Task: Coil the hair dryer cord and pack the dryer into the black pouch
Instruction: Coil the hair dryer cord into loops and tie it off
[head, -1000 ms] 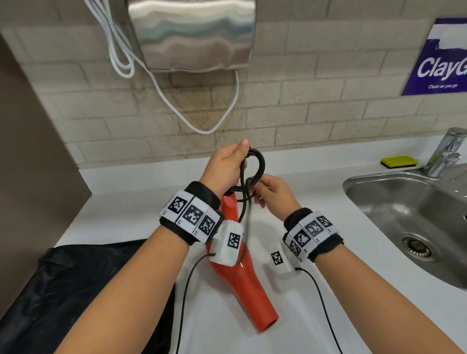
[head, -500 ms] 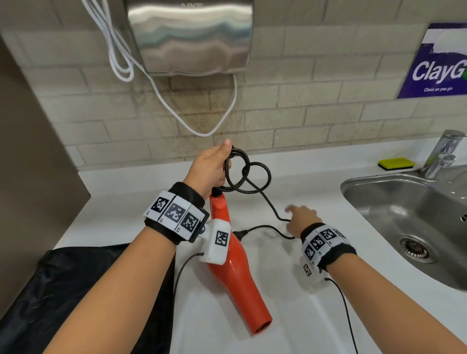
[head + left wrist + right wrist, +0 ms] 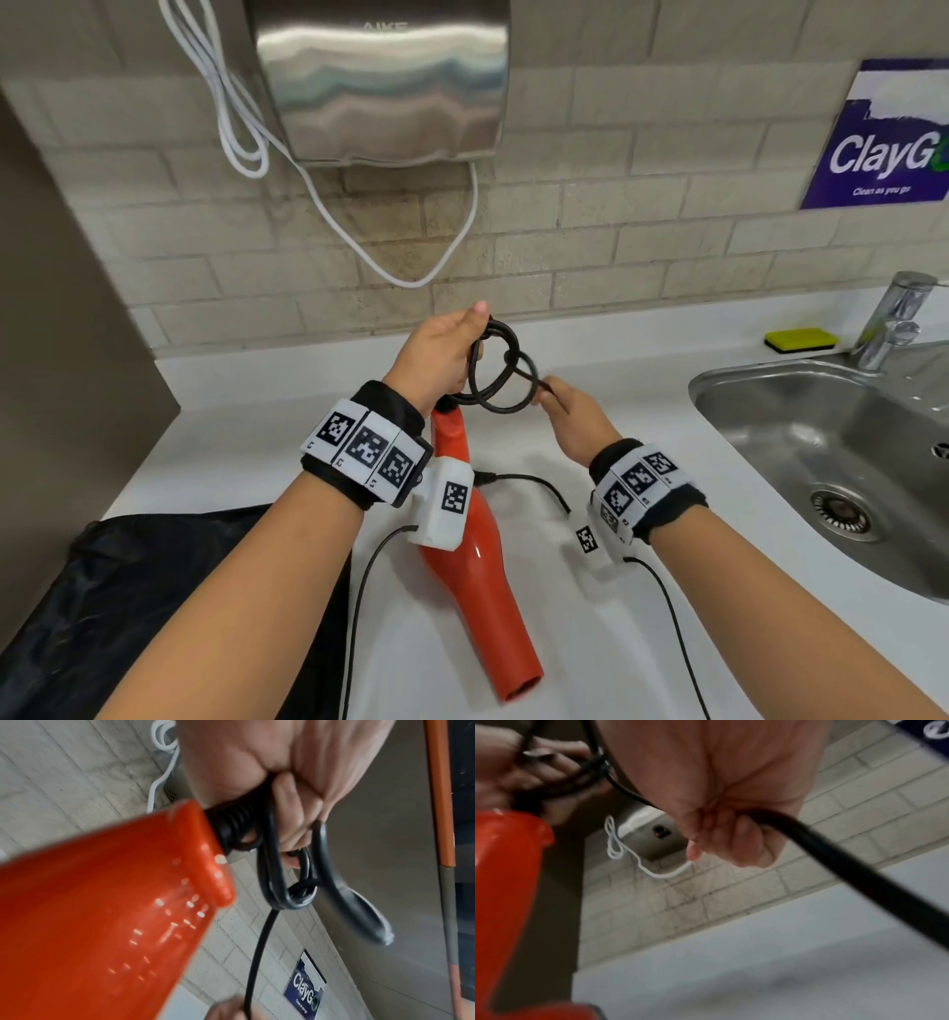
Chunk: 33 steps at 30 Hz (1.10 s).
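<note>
The red-orange hair dryer (image 3: 477, 570) hangs over the white counter, nozzle pointing down toward me. My left hand (image 3: 436, 360) grips its handle end together with several black cord loops (image 3: 495, 375); the left wrist view shows fingers curled round the cord loops (image 3: 272, 866) beside the dryer (image 3: 102, 912). My right hand (image 3: 567, 416) pinches the cord just right of the loops, and in the right wrist view the cord (image 3: 834, 860) runs out of my closed fingers (image 3: 731, 841). The rest of the cord trails to the plug (image 3: 482, 478) on the counter. The black pouch (image 3: 169, 606) lies at lower left.
A steel sink (image 3: 821, 462) with a tap (image 3: 893, 318) is at right, a yellow-green sponge (image 3: 801, 339) behind it. A wall hand dryer (image 3: 380, 77) with a white cable (image 3: 241, 128) hangs above. A brown panel (image 3: 61, 334) bounds the left side.
My right hand dropped to the counter half a second ago and has come back up to the loops, holding the cord. The left hand kept its grip on the coil and dryer.
</note>
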### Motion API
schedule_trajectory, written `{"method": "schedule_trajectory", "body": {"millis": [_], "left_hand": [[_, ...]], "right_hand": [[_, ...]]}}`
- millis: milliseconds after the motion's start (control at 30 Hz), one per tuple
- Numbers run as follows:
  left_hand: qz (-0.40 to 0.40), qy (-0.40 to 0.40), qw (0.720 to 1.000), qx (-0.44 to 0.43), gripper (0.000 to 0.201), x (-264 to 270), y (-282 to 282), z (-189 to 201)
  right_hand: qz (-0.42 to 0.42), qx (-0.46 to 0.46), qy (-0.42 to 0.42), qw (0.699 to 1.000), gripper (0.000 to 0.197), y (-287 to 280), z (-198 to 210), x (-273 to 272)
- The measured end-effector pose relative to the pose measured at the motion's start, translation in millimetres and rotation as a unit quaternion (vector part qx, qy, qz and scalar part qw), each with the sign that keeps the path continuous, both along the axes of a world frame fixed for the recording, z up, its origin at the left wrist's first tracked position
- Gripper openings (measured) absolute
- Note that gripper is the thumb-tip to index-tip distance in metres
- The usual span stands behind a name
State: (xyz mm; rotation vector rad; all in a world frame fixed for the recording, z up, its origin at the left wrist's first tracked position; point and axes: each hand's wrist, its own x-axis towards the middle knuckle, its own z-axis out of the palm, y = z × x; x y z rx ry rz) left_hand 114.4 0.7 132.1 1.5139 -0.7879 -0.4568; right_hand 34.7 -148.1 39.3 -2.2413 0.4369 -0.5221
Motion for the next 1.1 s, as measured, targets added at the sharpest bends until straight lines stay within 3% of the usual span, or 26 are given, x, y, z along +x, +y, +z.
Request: {"method": "schedule_trajectory", "body": {"millis": [133,300,367,433,533,600,667,767,967,1100], "left_hand": [[0.012,0.027,1.0,-0.005,0.039,1,4,0],[0.002,0.082,0.996,-0.038,0.041,-1,7,3],[-0.003,0.074,0.997,-0.038,0.041,-2,7,2],[-0.011,0.062,0.997,-0.035,0.039,-2,6,1],[-0.017,0.043,0.998,-0.032,0.034,-2,4,1],[-0.026,0.025,0.999,-0.03,0.031,-5,3,2],[-0.026,0.011,0.999,-0.026,0.026,-8,2,3],[-0.027,-0.01,0.999,-0.025,0.021,-9,4,4],[-0.038,-0.064,0.997,0.001,0.017,-8,10,6],[-0.044,-0.069,0.997,-0.011,0.013,-9,11,8]], "right_hand": [[-0.057,-0.046,0.189,0.979,0.02,-23,-21,-7],[-0.059,-0.115,0.406,0.905,0.034,-30,-28,-10],[-0.033,-0.154,0.438,0.885,0.038,-24,-23,-12],[-0.035,-0.157,0.379,0.911,0.05,-17,-13,-13],[0.027,-0.13,0.156,0.979,0.072,1,10,-11],[0.124,-0.082,0.023,0.989,0.061,16,24,-6],[0.172,-0.062,-0.049,0.982,0.037,27,32,-1],[0.175,-0.01,-0.055,0.983,0.014,30,32,2],[0.056,0.014,-0.084,0.995,0.027,5,27,2],[0.114,0.016,-0.057,0.992,0.027,5,33,-3]]}}
